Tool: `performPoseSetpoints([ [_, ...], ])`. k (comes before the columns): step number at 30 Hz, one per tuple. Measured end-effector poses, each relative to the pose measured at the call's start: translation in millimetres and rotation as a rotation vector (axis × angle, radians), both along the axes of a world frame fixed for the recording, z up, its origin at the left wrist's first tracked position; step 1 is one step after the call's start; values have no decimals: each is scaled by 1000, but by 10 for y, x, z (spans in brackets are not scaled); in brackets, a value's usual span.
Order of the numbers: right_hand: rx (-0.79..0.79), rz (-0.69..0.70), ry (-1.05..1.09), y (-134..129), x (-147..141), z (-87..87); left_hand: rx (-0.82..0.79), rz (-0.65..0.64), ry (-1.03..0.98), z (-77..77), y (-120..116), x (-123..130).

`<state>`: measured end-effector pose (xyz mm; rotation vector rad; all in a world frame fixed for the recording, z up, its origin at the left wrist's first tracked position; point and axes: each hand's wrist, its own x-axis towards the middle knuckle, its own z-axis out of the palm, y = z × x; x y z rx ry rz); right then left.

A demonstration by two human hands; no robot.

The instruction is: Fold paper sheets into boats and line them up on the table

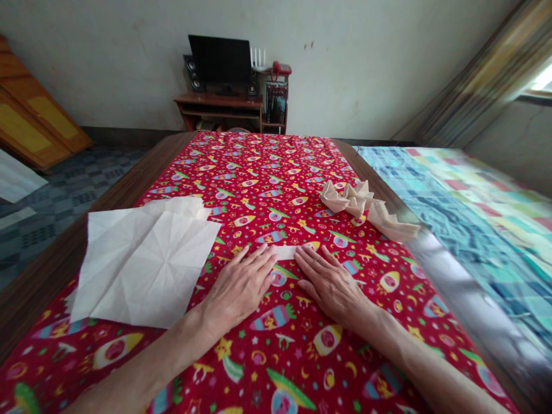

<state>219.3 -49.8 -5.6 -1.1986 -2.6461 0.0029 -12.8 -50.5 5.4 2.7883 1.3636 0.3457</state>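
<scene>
Between my two hands lies a narrow strip of folded white paper [285, 253], flat on the red patterned cloth [276, 190]. My left hand [244, 282] rests flat with its fingers stretched over the strip's left end. Over the right end, my right hand [330, 279] lies palm down, thumb a little apart. Both ends of the strip are hidden under the fingers. A stack of creased white paper sheets [159, 259] is to the left of my left hand. Beyond my right hand, several folded cream paper pieces [366, 210] sit in a row.
A dark wooden table edge [125, 181] borders the cloth. At the far wall stands a desk [219, 100] with a black monitor [221, 63], speakers and a red telephone [281, 69]. A bed with a checked cover [452, 195] is at the right, a wooden cabinet [38, 109] at the left.
</scene>
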Motion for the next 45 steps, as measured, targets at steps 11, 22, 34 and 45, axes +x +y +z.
performPoseSetpoints([
  [11,77,-94,147,43,97,-48,82,41,-123,-62,69,-158],
  [22,25,-130,205,355,-60,155,113,-2,-231,-6,281,-89],
  [34,-492,-227,634,328,-129,160,105,-33,-344,-165,359,-88],
  [45,184,-127,483,153,-183,206,-228,216,-800,-35,224,61],
])
